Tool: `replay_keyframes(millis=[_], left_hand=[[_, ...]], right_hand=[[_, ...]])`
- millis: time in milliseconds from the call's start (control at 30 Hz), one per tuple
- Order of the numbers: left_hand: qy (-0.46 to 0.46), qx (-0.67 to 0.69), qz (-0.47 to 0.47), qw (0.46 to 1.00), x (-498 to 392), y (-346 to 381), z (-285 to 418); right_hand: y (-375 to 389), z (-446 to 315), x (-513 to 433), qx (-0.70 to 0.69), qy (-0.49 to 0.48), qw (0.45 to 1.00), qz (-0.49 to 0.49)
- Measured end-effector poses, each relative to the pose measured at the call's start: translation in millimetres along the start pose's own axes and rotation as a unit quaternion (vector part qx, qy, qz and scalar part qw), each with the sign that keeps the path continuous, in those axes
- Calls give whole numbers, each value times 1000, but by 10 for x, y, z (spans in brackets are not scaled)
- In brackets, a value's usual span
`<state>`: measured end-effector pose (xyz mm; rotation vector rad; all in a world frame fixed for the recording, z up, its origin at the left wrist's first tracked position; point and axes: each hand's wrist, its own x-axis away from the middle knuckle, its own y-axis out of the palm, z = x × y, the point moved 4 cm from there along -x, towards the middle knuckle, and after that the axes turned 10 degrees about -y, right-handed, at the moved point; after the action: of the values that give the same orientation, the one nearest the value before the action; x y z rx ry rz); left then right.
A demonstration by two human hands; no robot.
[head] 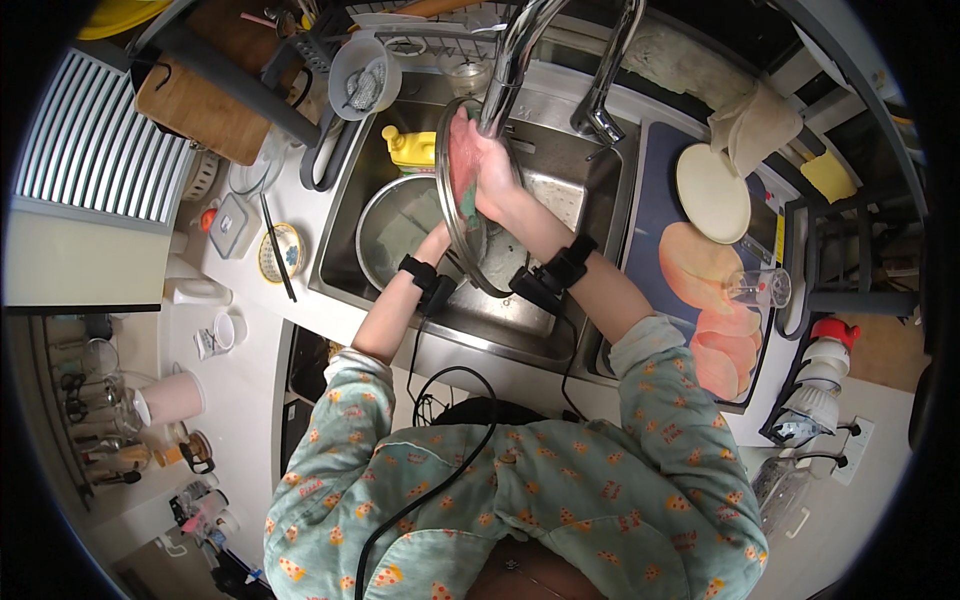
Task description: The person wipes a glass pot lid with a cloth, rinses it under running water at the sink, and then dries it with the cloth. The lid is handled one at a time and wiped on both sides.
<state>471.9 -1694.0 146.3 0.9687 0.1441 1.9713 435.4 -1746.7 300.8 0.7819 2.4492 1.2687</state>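
Observation:
A round glass pot lid with a metal rim [442, 176] is tilted on edge over a steel sink, below the chrome faucet [504, 82]. My left hand [436, 241] grips the lid low on its left side, its fingers partly hidden by the rim. On the other side, my right hand [496, 169] presses a pink and green scrubbing cloth [465, 150] against the glass. A steel pot [397, 232] holding cloudy water stands in the sink's left part. Behind it is a yellow bottle [412, 148], partly hidden by the lid.
At the right, a drying mat [652, 195] bears a cream plate [712, 193] and a drinking glass [757, 288]. A patterned bowl [291, 247] with black chopsticks [276, 244] and a lidded container [234, 226] stand left of the sink. A white strainer bowl [365, 77] sits behind.

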Motion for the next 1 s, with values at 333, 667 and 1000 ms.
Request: replay_keyframes(millis=[333, 667, 1000], left_hand=[[132, -112, 152, 973, -87, -119, 6], [16, 132, 47, 990, -18, -125, 2], [45, 88, -14, 995, 576, -86, 279]], right_hand=[[-44, -102, 886, 275, -25, 941, -196], [-500, -63, 1343, 568, 4, 777, -270], [-1114, 264, 670, 658, 106, 691, -278]])
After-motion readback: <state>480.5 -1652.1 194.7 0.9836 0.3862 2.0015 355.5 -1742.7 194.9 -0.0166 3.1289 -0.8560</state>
